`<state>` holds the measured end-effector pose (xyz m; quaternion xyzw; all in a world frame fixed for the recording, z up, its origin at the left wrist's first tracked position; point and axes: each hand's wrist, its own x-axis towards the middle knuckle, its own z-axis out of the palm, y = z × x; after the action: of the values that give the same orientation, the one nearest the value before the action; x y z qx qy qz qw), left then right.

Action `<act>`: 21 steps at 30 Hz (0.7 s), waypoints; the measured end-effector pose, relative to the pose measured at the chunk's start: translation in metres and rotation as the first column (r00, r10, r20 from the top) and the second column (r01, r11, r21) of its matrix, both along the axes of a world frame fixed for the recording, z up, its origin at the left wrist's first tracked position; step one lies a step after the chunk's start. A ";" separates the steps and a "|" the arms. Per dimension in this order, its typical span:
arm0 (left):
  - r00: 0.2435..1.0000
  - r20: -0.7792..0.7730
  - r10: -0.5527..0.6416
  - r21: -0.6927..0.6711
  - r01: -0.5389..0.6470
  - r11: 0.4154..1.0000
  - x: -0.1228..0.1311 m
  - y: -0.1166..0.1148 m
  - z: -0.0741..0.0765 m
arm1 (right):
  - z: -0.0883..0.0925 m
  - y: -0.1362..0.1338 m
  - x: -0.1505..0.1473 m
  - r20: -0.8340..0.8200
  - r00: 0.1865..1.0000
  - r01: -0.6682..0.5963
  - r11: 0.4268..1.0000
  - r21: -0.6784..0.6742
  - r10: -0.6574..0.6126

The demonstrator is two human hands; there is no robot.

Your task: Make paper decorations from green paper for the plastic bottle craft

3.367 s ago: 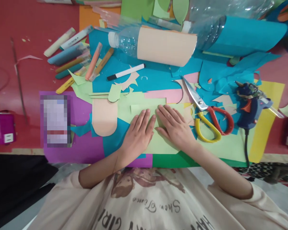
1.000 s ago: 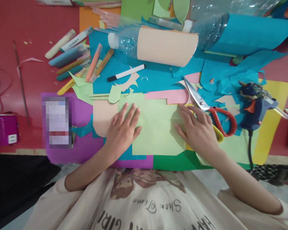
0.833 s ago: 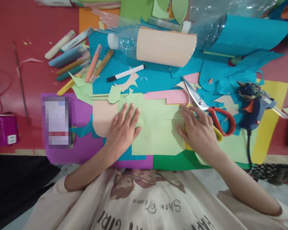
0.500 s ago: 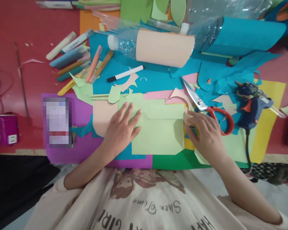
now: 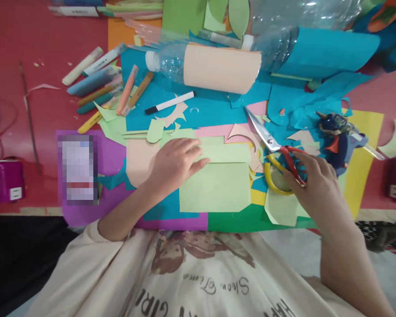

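Note:
My left hand [image 5: 178, 160] is over the left part of a pale green paper sheet [image 5: 214, 187], its fingers loosely stretched and the thumb apart. A fold or edge line crosses the sheet near its top. To the left, partly under my wrist, is a peach paper piece [image 5: 139, 160]. My right hand [image 5: 323, 189] has its thumb and fingers around the red handle of metal scissors [image 5: 269, 141]; the blades point up and left, and part of the handle is hidden. A yellow loop handle [image 5: 269, 178] shows beside it, over paper scraps.
A blue glue gun [image 5: 341, 152] lies right of my right hand. Beyond are a peach-wrapped bottle [image 5: 221, 68] and a blue-wrapped bottle [image 5: 336, 53]. Several markers [image 5: 92, 81] and a black-capped white pen [image 5: 171, 102] lie at the left. A phone [image 5: 77, 169] rests on purple paper.
My right hand has left the right edge of the green sheet and moved right onto the red scissors handle. My left hand has shifted slightly right, its fingers drawn closer together.

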<state>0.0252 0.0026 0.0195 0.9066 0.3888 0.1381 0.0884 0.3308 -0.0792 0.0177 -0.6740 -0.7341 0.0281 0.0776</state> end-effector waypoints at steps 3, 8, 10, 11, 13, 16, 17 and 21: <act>0.994 -0.110 -0.018 0.028 0.021 0.999 0.005 -0.001 -0.008 | -0.005 -0.001 -0.001 0.016 1.000 0.025 0.998 -0.051 -0.024; 0.982 -0.188 -0.012 -0.013 0.009 1.000 0.006 0.002 -0.006 | -0.006 0.004 -0.007 0.059 0.985 0.169 0.976 -0.140 -0.162; 0.985 -0.171 0.007 -0.109 -0.026 0.994 0.002 0.006 0.001 | -0.006 0.007 -0.009 0.076 0.984 0.171 0.974 -0.148 -0.161; 0.988 -0.153 0.013 -0.187 -0.042 0.982 -0.001 0.009 0.006 | -0.005 0.009 -0.009 0.083 0.987 0.150 0.977 -0.152 -0.139; 0.994 -0.082 0.078 -0.342 -0.102 0.934 -0.011 0.016 0.016 | -0.005 0.014 -0.009 0.100 0.991 0.102 0.983 -0.150 -0.088; 0.965 0.040 0.260 -0.531 -0.200 0.824 -0.025 0.027 0.029 | -0.005 0.019 -0.009 0.114 0.992 0.071 0.987 -0.142 -0.055; 0.948 0.066 0.313 -0.595 -0.214 0.775 -0.028 0.030 0.032 | -0.005 0.020 -0.009 0.111 0.992 0.076 0.986 -0.147 -0.060; 0.758 0.259 0.599 -0.750 -0.233 0.619 -0.030 0.038 0.031 | -0.003 0.023 -0.011 0.094 0.991 0.111 0.978 -0.179 -0.095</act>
<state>-0.0051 0.0407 0.0506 0.6229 0.5821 0.2265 0.4710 0.3193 -0.0559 0.0150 -0.7161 -0.6950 0.0629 -0.0150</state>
